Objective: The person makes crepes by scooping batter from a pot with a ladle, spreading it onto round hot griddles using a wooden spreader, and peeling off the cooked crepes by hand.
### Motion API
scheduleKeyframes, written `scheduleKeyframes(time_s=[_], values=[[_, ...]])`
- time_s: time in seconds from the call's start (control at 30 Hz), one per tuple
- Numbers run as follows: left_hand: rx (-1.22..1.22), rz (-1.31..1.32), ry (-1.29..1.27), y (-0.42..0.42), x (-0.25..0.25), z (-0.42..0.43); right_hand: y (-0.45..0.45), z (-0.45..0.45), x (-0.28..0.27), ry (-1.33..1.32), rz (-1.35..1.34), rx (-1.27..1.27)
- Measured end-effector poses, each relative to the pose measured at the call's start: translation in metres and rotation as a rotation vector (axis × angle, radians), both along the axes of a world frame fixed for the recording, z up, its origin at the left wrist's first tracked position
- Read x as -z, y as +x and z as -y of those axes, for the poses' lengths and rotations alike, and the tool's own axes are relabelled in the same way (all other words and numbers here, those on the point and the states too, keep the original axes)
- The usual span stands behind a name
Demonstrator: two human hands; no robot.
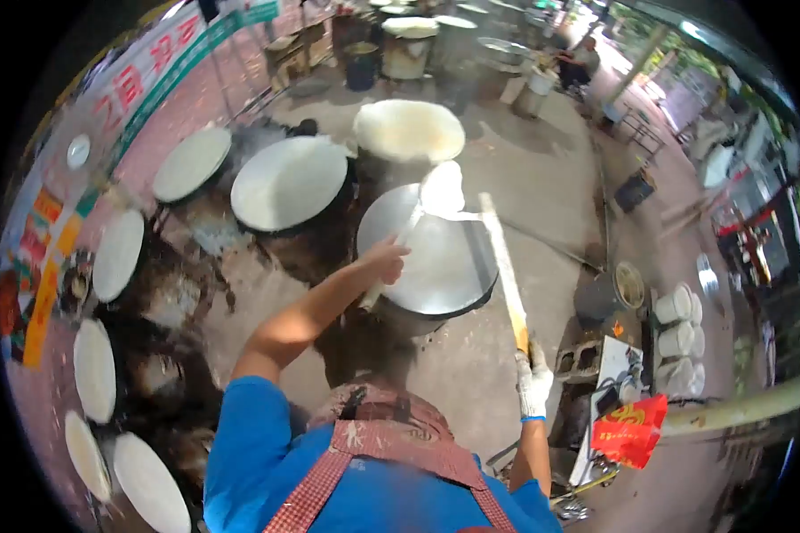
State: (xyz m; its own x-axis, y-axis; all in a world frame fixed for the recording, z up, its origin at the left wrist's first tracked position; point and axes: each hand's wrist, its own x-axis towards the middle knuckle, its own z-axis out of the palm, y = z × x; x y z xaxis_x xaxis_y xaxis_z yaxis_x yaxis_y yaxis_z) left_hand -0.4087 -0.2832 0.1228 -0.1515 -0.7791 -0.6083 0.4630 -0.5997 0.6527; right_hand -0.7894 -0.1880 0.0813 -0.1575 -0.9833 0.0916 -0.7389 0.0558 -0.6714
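Observation:
Bare and closed, my left hand (385, 260) grips a pale stick that slants up over a wide metal pan (436, 271). My right hand (534, 384), in a white glove, is wrapped round the yellowish lower end of a long white-coated stick (504, 266). Above the pan's far edge hangs a soft white mass (443, 188), with a thin white strand reaching right to the long stick's upper part. The mass lies near the upper end of the left stick.
Round white-topped pans stand ahead (409, 131) and at the left (290, 182). At the right are a dark bucket (600, 298), stacked white containers (676, 339), concrete blocks (580, 360) and a red bag (629, 432). A person (580, 62) sits far back.

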Motion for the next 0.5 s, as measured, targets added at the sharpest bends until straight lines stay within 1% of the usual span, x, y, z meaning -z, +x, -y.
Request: scheduleKeyframes(time_s=[0.07,0.13,0.17,0.27,0.3,0.37,0.4,0.43,0.47,0.5], values=[[0.045,0.139,0.012,-0.015,0.036,0.046,0.024,0.015,0.02,-0.252,-0.115,-0.15],[0.071,0.304,-0.116,-0.021,0.097,0.093,0.069,0.029,0.019,0.064,-0.343,-0.115],[0.082,0.375,-0.171,-0.026,0.119,0.1,0.075,0.045,0.05,0.048,-0.478,-0.064],[0.184,1.503,-0.433,-0.007,0.13,0.102,0.065,0.05,0.045,0.186,-0.118,0.016],[0.243,1.567,-0.451,0.003,0.125,0.103,0.074,0.043,0.005,0.27,0.193,0.097],[0.354,1.679,-0.468,0.011,0.11,0.1,0.089,0.06,0.027,0.11,0.66,0.217],[0.331,1.661,-0.485,0.004,0.11,0.101,0.096,0.059,0.036,0.041,0.881,0.276],[0.309,1.648,-0.497,0.002,0.11,0.104,0.12,0.066,0.017,0.067,0.879,0.292],[0.294,1.644,-0.508,0.003,0.107,0.106,0.128,0.083,0.044,0.197,0.728,0.237],[0.237,1.562,-0.509,0.001,0.094,0.106,0.116,0.095,0.081,0.138,0.192,0.138]])
